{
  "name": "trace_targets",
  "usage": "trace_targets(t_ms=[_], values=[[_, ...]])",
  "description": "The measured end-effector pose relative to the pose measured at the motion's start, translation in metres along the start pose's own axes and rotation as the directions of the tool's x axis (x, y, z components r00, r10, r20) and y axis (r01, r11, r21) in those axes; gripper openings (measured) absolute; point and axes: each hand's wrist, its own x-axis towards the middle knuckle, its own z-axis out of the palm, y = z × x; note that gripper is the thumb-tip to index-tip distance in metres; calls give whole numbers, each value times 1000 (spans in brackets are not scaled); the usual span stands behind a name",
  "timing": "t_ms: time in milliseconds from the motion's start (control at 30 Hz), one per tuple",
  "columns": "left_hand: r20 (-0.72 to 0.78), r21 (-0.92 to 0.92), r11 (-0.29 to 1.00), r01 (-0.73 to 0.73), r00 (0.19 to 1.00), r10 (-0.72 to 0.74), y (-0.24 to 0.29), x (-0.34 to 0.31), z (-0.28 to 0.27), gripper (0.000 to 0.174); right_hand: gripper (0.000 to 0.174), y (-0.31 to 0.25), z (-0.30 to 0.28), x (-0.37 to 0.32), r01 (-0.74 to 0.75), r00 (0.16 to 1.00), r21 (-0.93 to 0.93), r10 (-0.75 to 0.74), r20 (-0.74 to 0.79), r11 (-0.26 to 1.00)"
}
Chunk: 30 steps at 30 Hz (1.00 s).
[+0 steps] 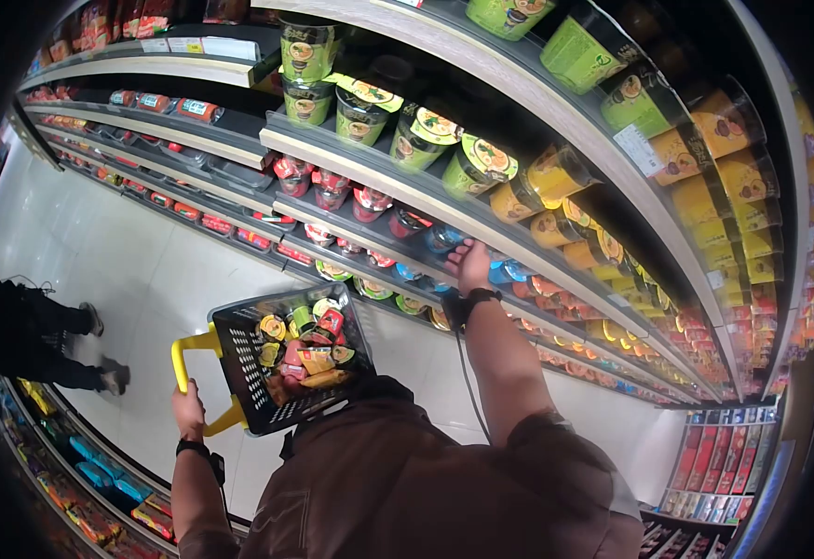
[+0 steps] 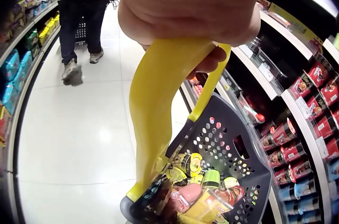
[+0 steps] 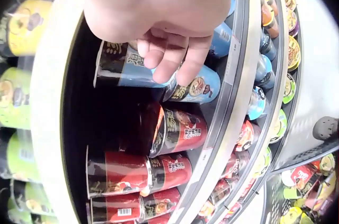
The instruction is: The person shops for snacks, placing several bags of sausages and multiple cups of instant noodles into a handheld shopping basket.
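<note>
My left hand (image 1: 188, 410) grips the yellow handle (image 2: 164, 92) of a dark perforated shopping basket (image 1: 239, 373). Packaged foods lie inside it, among them several noodle cups, a pink package (image 2: 188, 192) and a yellow packet (image 2: 206, 205). At the shelf on the other side, my right hand (image 1: 468, 265) reaches in among blue instant noodle cups. The right wrist view has its loosely bent fingers (image 3: 168, 68) right at a blue noodle cup (image 3: 200, 84), overlapping it. Red noodle cups (image 3: 177, 129) stand beside the blue ones on the same shelf.
Green noodle cups (image 1: 421, 140) and yellow ones (image 1: 565, 177) fill shelves above, behind projecting shelf edges (image 1: 370, 172). Another person (image 2: 85, 17) stands farther along the tiled aisle (image 2: 79, 134). Opposite shelves (image 1: 100, 475) hold packaged goods.
</note>
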Motion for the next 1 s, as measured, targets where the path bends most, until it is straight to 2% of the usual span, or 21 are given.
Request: trace_targets(t_ms=[100, 167, 233, 500, 733, 867, 933, 1000], values=[[2, 7, 1000, 6, 1000, -6, -2, 2, 0, 26, 30, -7, 2, 7, 32, 999, 48, -31, -18, 998], [-1, 27, 1000, -4, 1000, 4, -3, 3, 0, 26, 32, -9, 4, 9, 4, 1000, -1, -4, -24, 1000], [5, 20, 1000, -4, 1000, 4, -2, 2, -1, 27, 32, -6, 6, 12, 56, 998, 2, -56, -2, 998], [-15, 33, 999, -6, 1000, 6, 1, 0, -1, 27, 37, -4, 9, 6, 70, 996, 196, -57, -69, 978], [-30, 31, 999, -11, 999, 12, 6, -4, 0, 27, 20, -18, 13, 7, 119, 989, 132, -106, -100, 984], [-12, 25, 1000, -6, 1000, 6, 4, -2, -1, 27, 18, -20, 13, 8, 80, 995, 149, -70, -71, 986], [-3, 24, 1000, -10, 1000, 10, 2, -1, -2, 28, 14, -17, 12, 11, 143, 990, 131, -141, -28, 981], [-5, 31, 999, -9, 1000, 10, 1, 0, -2, 28, 15, -19, 11, 9, 138, 990, 136, -133, -47, 981]])
